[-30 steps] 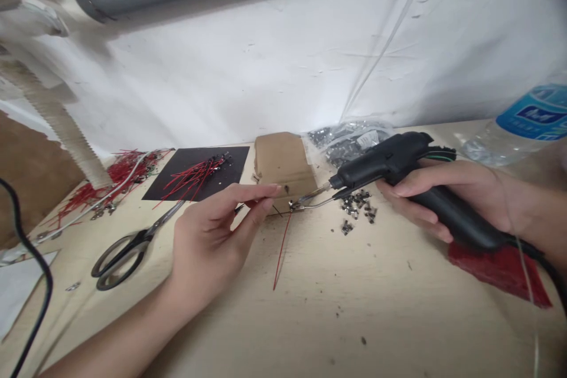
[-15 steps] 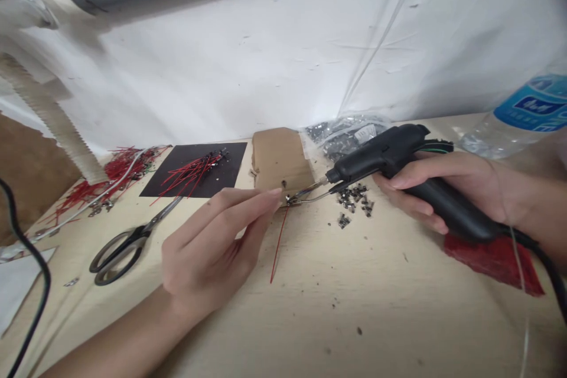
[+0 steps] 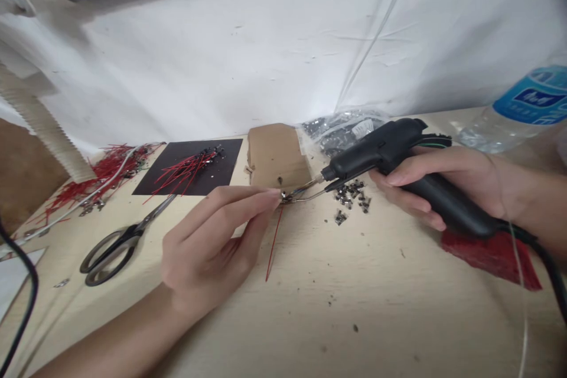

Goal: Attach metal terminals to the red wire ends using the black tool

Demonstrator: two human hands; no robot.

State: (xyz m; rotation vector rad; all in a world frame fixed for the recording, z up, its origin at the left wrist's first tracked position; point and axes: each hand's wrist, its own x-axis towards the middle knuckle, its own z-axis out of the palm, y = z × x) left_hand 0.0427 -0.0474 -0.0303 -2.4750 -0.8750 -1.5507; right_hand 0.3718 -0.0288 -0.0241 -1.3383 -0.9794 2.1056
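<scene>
My right hand [image 3: 447, 186] is wrapped round the grip of a black soldering gun [image 3: 390, 156]. Its metal tip points left and meets a tiny part at the front edge of a small cardboard block [image 3: 274, 153]. My left hand [image 3: 212, 242] pinches that tiny part between fingertip and thumb, right at the gun's tip. A thin red wire [image 3: 273, 245] hangs down from the pinched spot onto the wooden table [image 3: 376, 307]. What the fingertips hold is too small to name for sure.
Small metal parts [image 3: 352, 198] lie loose just under the gun. A clear bag of parts [image 3: 341, 127] is behind it. Scissors [image 3: 115, 242], a black mat with red wires [image 3: 190, 168], more red wires [image 3: 97, 180], a red cloth [image 3: 491, 251] and a water bottle [image 3: 518, 109] lie around.
My left fingertips have slid right to close on the spot at the gun's tip. The gun has stayed there. The view has tilted slightly down.
</scene>
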